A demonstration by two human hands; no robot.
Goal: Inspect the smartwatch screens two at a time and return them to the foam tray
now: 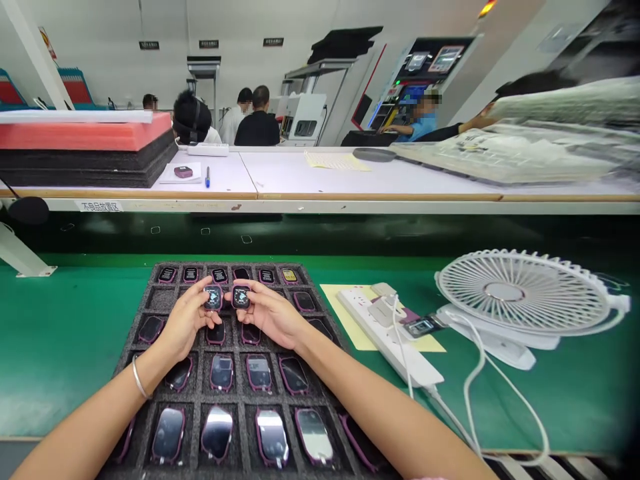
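Observation:
My left hand pinches a purple-framed smartwatch with a lit screen. Close beside it, my right hand grips a second smartwatch, its screen lit too. Both are held above a dark foam tray divided into square compartments. Many of those hold purple-framed watch bodies, such as one with a glossy dark face in the front row. In the back row several screens show text, and one shows a yellow display. My hands and forearms hide part of the tray.
Right of the tray are a white power strip on yellow paper, loose white cables and a white fan. A raised shelf crosses behind, bearing red and black foam sheets, a pen and a watch body. Several people sit beyond.

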